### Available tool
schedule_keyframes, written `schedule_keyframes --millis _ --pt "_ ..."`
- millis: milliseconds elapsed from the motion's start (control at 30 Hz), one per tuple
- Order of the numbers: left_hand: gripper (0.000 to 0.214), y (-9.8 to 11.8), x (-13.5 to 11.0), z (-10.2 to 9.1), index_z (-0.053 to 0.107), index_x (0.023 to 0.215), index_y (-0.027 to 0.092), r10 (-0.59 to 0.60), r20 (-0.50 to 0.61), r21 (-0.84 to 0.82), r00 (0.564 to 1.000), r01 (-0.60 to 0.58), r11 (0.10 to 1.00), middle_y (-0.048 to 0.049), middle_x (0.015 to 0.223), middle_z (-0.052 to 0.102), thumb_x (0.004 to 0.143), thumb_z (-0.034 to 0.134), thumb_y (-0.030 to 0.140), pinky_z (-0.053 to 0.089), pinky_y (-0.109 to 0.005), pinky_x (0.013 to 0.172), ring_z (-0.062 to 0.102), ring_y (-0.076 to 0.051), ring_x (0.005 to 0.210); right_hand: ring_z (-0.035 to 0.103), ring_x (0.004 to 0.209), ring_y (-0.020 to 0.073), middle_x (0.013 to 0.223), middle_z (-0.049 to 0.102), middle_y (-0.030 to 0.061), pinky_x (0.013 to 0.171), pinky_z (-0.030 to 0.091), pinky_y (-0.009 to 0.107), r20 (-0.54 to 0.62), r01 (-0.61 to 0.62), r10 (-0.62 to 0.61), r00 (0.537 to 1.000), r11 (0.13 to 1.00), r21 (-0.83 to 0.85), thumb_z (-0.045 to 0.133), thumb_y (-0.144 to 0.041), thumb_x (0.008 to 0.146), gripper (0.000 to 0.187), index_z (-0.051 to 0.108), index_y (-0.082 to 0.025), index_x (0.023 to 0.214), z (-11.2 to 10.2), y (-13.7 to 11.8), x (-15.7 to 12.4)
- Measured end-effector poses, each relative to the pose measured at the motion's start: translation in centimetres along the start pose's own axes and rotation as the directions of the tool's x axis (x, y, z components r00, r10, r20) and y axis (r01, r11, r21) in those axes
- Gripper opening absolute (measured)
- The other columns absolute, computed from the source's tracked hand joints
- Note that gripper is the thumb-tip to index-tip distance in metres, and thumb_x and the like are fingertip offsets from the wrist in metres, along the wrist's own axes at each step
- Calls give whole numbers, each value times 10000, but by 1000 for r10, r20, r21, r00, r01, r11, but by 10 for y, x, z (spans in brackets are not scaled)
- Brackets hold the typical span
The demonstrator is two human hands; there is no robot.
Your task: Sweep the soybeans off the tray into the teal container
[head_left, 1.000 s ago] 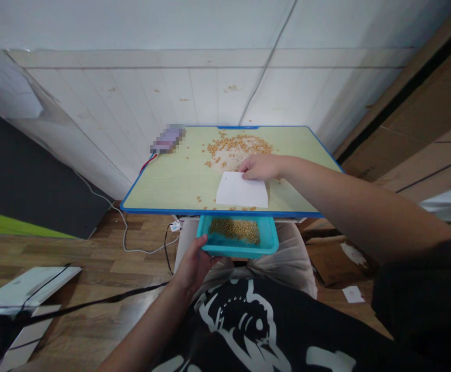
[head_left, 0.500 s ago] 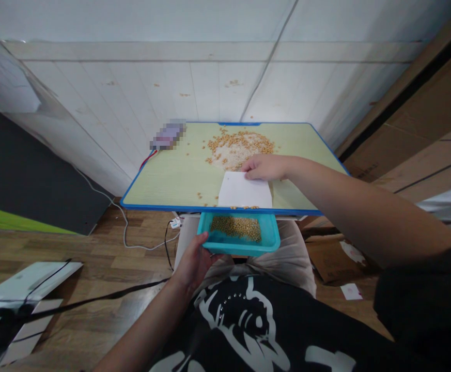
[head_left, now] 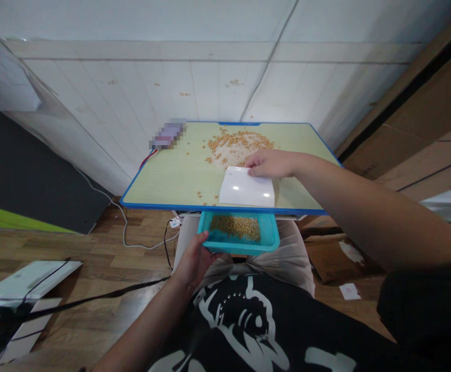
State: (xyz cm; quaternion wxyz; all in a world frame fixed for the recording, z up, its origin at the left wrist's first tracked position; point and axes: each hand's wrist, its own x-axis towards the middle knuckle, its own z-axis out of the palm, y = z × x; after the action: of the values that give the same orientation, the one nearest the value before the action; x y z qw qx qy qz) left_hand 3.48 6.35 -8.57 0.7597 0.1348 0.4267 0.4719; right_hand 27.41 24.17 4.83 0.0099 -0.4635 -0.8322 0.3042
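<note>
My right hand is closed on the far edge of a white card that lies on the blue-rimmed table, with its near edge at the table's front rim. Behind the hand lies a pile of yellow beans mixed with white grains. My left hand grips the left side of a teal tray held just under the table's front edge. The tray holds a layer of yellow beans.
A blurred purple object with red and blue wires sits at the table's far left corner. A few loose beans lie near the front edge. White and black cables run over the wooden floor. Cardboard leans at the right.
The card has slid toward the table's front edge with my right hand. The beans that lay at the front edge below the card are gone from the table. The tray has hardly moved.
</note>
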Motion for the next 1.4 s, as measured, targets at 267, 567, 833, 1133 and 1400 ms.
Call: schedule_keyframes --millis 267,567,833,1133,1400 --pt "556 -3 2 -14 666 1321 205 46 -40 46 998 -44 998 -94 1189 803 797 739 376 603 -382 841 747 -280 1045 623 784 174 865 730 59 654 390 258 -185 -119 99 978 988 -102 557 -195 885 178 727 -158 922 -4 -13 17" --pt "561 10 -5 -37 633 1353 212 85 -78 22 993 -84 996 -91 1234 779 823 728 368 589 -407 870 734 -284 1071 631 808 188 976 762 105 663 402 265 -202 -110 68 977 973 -204 547 -150 893 244 756 -147 1019 9 -40 58" --pt "516 17 -3 -53 655 1333 214 108 -22 -14 994 -108 994 -102 1303 754 855 725 394 581 -402 901 722 -272 1108 640 795 186 992 767 129 681 409 285 -84 -63 43 996 966 -252 529 -93 877 329 787 -128 1078 13 -59 64" --pt "498 18 -3 -53 687 1296 212 103 -21 -13 994 -103 995 -81 1225 786 839 745 402 583 -393 892 731 -268 1074 658 811 179 950 766 101 665 409 277 37 3 6 999 969 -245 520 -90 877 308 780 -123 1039 18 -61 65" --pt "589 19 -3 -56 644 1375 224 88 -35 14 995 -88 996 -93 1256 777 829 736 425 573 -445 943 717 -308 1139 632 762 169 885 748 77 645 397 279 95 52 -30 995 971 -235 535 -105 855 250 762 -136 955 21 -57 65"
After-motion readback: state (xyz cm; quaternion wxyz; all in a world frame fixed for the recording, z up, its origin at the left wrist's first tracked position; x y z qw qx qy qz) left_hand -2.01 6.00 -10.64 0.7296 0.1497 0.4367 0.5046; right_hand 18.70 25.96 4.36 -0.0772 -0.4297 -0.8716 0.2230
